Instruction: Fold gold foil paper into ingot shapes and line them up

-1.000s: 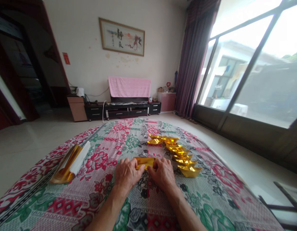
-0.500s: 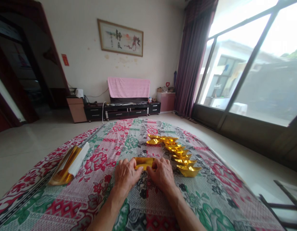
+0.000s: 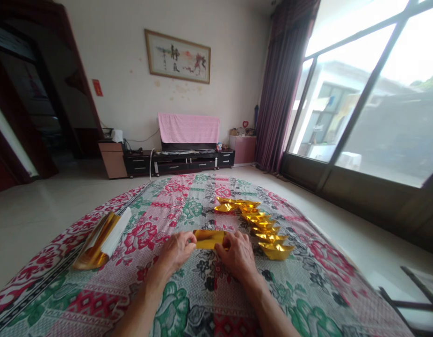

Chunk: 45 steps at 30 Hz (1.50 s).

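Where hands (image 3: 207, 252) pinch: creased gold foil (image 3: 208, 238).

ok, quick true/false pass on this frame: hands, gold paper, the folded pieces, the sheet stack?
1. Both hands pinch one gold foil paper piece: true, left hand and right hand hold its ends.
2. The folded gold ingot shapes lie left of the hands: false, they lie in a row on the right.
3. The stack of gold foil sheets lies on the floral patterned cloth: true.
4. The right hand holds scissors: false, only the foil piece.
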### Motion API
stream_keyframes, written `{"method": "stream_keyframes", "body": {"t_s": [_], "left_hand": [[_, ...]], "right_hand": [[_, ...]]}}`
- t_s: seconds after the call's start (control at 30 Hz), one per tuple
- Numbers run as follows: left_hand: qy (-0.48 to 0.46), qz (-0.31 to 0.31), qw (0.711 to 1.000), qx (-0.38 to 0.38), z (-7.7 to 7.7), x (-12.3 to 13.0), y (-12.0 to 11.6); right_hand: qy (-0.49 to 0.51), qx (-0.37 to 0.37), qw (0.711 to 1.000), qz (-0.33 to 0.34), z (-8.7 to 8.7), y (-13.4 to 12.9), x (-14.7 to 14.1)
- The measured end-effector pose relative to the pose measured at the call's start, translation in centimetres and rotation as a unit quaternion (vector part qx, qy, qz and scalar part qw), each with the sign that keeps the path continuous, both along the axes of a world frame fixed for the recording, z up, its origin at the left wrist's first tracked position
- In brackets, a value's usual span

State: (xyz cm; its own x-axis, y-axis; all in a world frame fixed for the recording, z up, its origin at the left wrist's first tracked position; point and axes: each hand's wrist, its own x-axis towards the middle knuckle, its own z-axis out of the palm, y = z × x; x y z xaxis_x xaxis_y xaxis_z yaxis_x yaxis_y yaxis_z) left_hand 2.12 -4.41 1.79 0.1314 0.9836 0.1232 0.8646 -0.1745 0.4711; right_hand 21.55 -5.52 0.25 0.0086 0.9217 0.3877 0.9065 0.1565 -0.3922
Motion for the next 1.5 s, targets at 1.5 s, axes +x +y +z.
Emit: {"method": "stream_keyframes", "body": {"t_s": [1.5], "left_hand": [[-0.14, 0.056, 0.983, 0.105, -1.4, -0.5, 0.9]], "right_hand": [[0.1, 0.125, 0.987, 0.033, 0.0, 0.5, 1.0]]}}
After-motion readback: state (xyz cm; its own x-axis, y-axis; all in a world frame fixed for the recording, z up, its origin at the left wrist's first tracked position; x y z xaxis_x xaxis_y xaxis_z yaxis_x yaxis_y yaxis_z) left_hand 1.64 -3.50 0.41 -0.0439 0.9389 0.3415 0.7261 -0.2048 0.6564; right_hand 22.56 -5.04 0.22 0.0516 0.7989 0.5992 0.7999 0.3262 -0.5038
